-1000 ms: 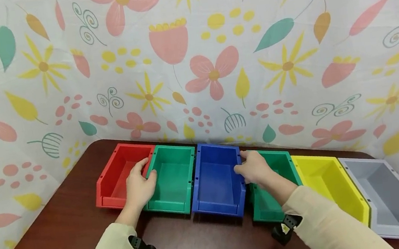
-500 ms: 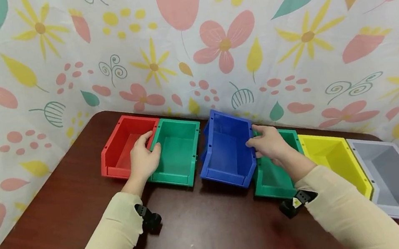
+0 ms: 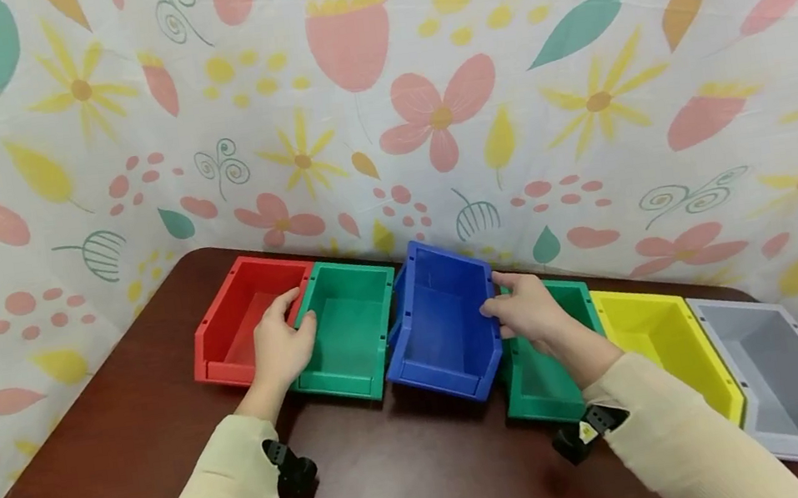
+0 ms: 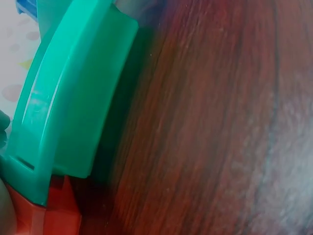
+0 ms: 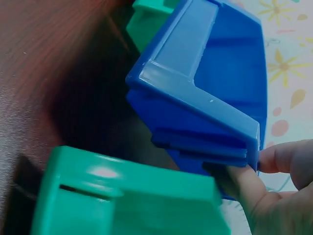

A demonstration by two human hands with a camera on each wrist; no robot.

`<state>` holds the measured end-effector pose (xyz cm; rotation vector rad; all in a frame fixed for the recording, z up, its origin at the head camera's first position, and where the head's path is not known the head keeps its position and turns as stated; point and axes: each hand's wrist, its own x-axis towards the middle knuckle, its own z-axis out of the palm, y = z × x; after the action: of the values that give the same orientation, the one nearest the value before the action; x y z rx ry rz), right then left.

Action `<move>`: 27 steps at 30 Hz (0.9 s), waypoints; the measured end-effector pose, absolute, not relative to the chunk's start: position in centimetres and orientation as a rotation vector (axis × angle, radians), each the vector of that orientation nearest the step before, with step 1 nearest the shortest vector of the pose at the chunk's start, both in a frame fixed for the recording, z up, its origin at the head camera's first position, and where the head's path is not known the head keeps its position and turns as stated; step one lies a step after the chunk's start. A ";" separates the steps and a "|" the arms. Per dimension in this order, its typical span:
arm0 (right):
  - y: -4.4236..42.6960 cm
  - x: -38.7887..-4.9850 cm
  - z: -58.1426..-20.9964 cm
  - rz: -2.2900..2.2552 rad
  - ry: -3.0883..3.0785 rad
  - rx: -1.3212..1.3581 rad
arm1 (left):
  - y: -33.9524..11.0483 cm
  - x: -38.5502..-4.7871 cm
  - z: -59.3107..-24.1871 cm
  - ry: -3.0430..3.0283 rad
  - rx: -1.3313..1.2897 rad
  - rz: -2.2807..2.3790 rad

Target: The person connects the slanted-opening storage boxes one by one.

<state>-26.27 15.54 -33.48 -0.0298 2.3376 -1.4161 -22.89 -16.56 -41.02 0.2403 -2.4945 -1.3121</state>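
Note:
In the head view my right hand (image 3: 528, 312) pinches the right wall of a blue bin (image 3: 442, 319). The blue bin is tilted, its right side raised; in the right wrist view a dark gap shows beneath it. More blue shows past its left edge in the head view; whether that is a second bin I cannot tell. On the left, my left hand (image 3: 281, 344) grips the left wall of a green bin (image 3: 345, 332), thumb on the green side. That wall adjoins a red bin (image 3: 249, 319). The left fingertips are partly hidden.
Right of the blue bin stand another green bin (image 3: 548, 381), partly behind my right forearm, then a yellow bin (image 3: 657, 341) and a grey bin (image 3: 779, 375). They line the back of the dark wooden table (image 3: 399, 476), before a flower-printed cloth (image 3: 417, 44).
My right hand has lifted the right side of the blue bin, which went from lying flat to tilted. The left hand stays at the green bin. The head view shifted slightly.

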 end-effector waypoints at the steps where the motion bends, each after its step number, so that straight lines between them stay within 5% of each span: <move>1: 15.3 -26.2 -33.3 -1.413 2.341 -0.030 | -16.6 -22.7 -41.1 -2.495 0.246 -1.298; 11: 13.1 -26.2 -29.9 -1.149 2.572 -0.135 | -16.6 -22.4 -41.3 -2.482 0.228 -1.288; 27: 13.9 -26.0 -32.1 -1.022 2.721 -0.142 | -16.4 -22.3 -41.8 -2.476 0.239 -1.276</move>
<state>-26.01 13.92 -32.15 -0.1425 2.7212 -1.0217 -22.35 -16.37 -41.77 0.2393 -2.4758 -1.2764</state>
